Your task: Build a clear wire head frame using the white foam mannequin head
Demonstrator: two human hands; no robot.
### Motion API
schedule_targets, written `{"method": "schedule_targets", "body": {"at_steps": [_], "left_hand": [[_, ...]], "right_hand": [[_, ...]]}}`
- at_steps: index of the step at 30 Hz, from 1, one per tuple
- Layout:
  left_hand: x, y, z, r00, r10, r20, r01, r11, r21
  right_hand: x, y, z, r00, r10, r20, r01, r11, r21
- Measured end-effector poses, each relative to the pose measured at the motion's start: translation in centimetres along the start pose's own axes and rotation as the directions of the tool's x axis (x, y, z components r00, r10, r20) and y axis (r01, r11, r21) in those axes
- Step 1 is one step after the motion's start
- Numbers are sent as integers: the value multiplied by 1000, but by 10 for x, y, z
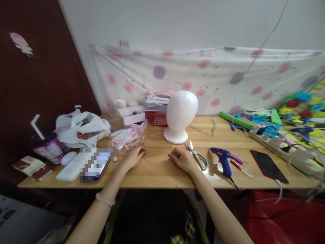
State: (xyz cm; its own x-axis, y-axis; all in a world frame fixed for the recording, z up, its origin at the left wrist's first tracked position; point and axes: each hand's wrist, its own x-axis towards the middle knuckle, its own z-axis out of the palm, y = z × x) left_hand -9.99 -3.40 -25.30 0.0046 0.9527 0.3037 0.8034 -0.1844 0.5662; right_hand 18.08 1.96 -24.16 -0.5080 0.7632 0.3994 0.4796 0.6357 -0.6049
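Note:
My left hand (133, 158) rests on the wooden table, fingers loosely apart, beside clear plastic bags of white and pink beads (125, 138). My right hand (183, 160) lies on the tabletop with its fingers curled together. A thin wire (169, 145) runs to its fingertips and seems pinched there. Just behind that hand stands a white foam head (181, 113) on its round base. Scissors with pale handles (199, 157) lie slightly open to the right of my right hand. Farther right is a blue hot glue gun (222, 159).
At left are a phone (98, 166), a white plastic bag (81, 127) and a purple cup (49, 149). A red basket (157, 119) with white strips stands at the back. Rightward lie a screwdriver (241, 167), a dark phone (269, 166) and a power strip (276, 149).

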Motion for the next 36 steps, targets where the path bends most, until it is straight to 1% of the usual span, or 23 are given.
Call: {"method": "schedule_targets", "body": {"at_steps": [3,5,8,9,10,11,13,16,18,22,26,29,32,35,36], "left_hand": [[7,-3,1,999,0,-54,-1,1000,-21],[5,0,1,990,-25,-139,20,999,-37],[-6,15,-1,949,-57,-311,39,997,-64],[-11,23,-1,936,-49,-349,24,997,-74],[-15,32,1,932,-29,-361,-4,996,-88],[-20,42,3,937,-5,-349,-35,994,-107],[-25,61,12,958,31,-286,-81,983,-165],[-26,84,32,973,13,-229,-76,961,-266],[-23,92,44,976,-9,-220,-62,946,-317],[-15,98,59,970,-67,-234,-27,925,-380],[-9,98,63,971,-110,-213,16,915,-402],[-8,100,63,975,-123,-185,42,919,-392],[-8,103,63,972,-149,-179,72,924,-375],[-11,108,63,969,-169,-182,94,927,-363],[-12,109,63,968,-175,-180,101,928,-360]], "right_hand": [[-3,-6,4,1000,-18,0,18,1000,-18],[-4,-9,6,1000,-23,3,23,999,-32],[-5,-11,8,1000,-20,11,20,999,-50],[-6,-11,7,1000,-18,12,19,998,-54],[-6,-12,7,1000,-19,14,19,998,-57],[-6,-12,7,1000,-20,17,21,998,-60],[-6,-13,5,999,-26,25,28,998,-65],[-6,-15,3,999,-32,39,35,996,-79],[-7,-15,3,999,-30,45,34,995,-93],[-6,-17,3,999,-20,50,26,993,-113],[-4,-17,4,998,0,58,6,996,-87],[-3,-15,3,998,14,69,-13,1000,-12],[-7,-14,-2,996,31,88,-41,993,111],[-21,-17,-15,993,62,97,-82,971,225],[-29,-18,-21,993,85,77,-102,964,246]]}}
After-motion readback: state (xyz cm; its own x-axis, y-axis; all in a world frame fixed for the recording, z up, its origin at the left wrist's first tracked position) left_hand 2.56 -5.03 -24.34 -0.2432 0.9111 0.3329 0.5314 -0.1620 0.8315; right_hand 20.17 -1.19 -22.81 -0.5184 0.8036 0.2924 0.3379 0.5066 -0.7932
